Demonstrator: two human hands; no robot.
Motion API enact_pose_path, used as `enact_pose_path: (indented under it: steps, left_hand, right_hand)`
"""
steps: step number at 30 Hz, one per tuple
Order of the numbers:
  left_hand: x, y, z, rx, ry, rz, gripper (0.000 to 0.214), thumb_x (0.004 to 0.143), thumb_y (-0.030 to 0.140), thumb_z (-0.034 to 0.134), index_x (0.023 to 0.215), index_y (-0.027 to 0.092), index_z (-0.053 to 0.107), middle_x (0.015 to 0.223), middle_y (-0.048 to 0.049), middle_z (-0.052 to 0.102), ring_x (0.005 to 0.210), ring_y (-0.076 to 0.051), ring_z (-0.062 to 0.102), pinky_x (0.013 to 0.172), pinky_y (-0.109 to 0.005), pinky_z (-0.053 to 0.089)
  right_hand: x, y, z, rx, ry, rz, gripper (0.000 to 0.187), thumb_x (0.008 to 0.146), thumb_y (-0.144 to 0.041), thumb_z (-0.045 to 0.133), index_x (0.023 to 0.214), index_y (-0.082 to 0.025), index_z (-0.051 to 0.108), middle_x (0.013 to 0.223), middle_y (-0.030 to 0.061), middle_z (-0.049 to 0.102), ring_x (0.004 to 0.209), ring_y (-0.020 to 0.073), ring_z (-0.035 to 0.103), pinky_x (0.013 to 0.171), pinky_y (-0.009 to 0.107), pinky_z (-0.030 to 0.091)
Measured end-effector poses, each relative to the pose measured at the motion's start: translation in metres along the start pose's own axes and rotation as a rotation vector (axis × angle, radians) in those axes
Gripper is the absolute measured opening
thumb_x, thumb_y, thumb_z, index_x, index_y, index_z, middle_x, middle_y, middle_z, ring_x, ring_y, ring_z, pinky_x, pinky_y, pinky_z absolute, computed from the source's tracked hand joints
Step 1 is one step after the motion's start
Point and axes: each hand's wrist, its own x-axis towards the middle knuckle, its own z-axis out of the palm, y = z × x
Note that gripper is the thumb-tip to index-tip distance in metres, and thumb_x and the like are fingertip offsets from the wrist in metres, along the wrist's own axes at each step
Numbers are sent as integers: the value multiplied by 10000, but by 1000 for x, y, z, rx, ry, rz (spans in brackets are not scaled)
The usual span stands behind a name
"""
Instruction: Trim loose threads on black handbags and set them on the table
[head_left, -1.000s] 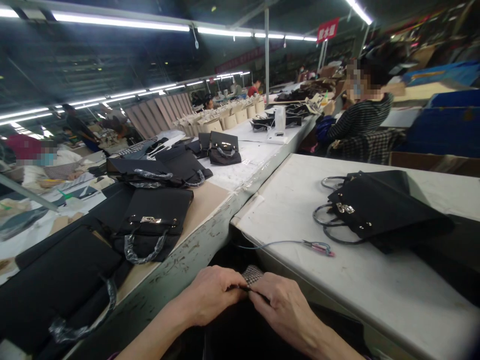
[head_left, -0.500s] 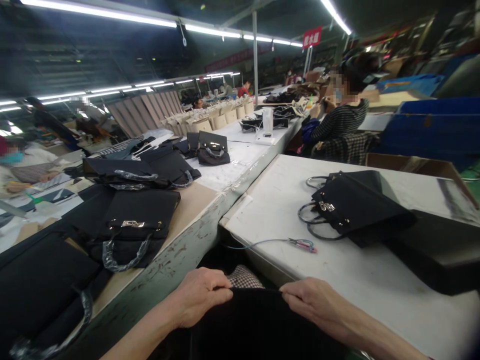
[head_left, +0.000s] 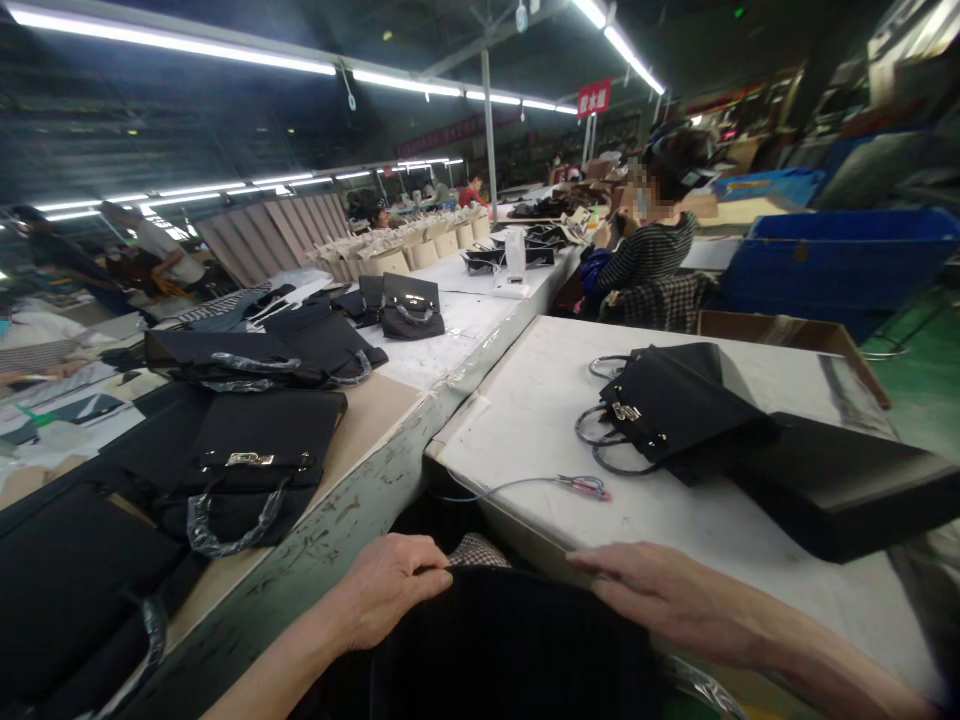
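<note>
A black handbag [head_left: 517, 640] is low in front of me, its top edge towards the tables and its lower part cut off by the frame. My left hand [head_left: 394, 585] pinches the left end of that edge between thumb and fingers. At the right end, my right hand [head_left: 645, 590] lies with fingers stretched out, over or against the bag's side; I cannot tell whether it touches. A plastic-wrapped handle [head_left: 705, 685] shows below my right wrist. Small thread scissors [head_left: 585, 487] on a cord lie on the white table beyond my right hand.
On the white table [head_left: 510, 420] rest a black handbag [head_left: 675, 410] with a metal clasp and a black panel-like piece [head_left: 847, 485]. Several black bags [head_left: 255, 450] cover the left bench. A co-worker [head_left: 652, 250] sits ahead, near a blue bin [head_left: 840, 270].
My right hand has let go of the bag's top edge and straightened its fingers. My left hand keeps its pinch. The view has turned slightly to the right.
</note>
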Motion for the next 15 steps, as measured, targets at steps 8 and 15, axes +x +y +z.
enact_pose_path:
  steps: [8,15]
  left_hand:
    - [-10,-10,0,-263,98,-53,167,761,331,677,688,186,720,693,19,692,724,-179,584,669,-258,398]
    - [-55,-69,3,-764,456,-239,334,912,464,462,904,157,593,994,-88,713,913,-211,695,774,-296,532]
  right_hand:
    - [98,-83,75,-250,-77,-219,311,875,-199,635,1173,-111,649,1053,161,744,955,321,705,824,388,502]
    - [121,-62,77,54,-33,-159,130,852,-216,666,733,-175,698,736,16,719,810,237,683,749,316,473]
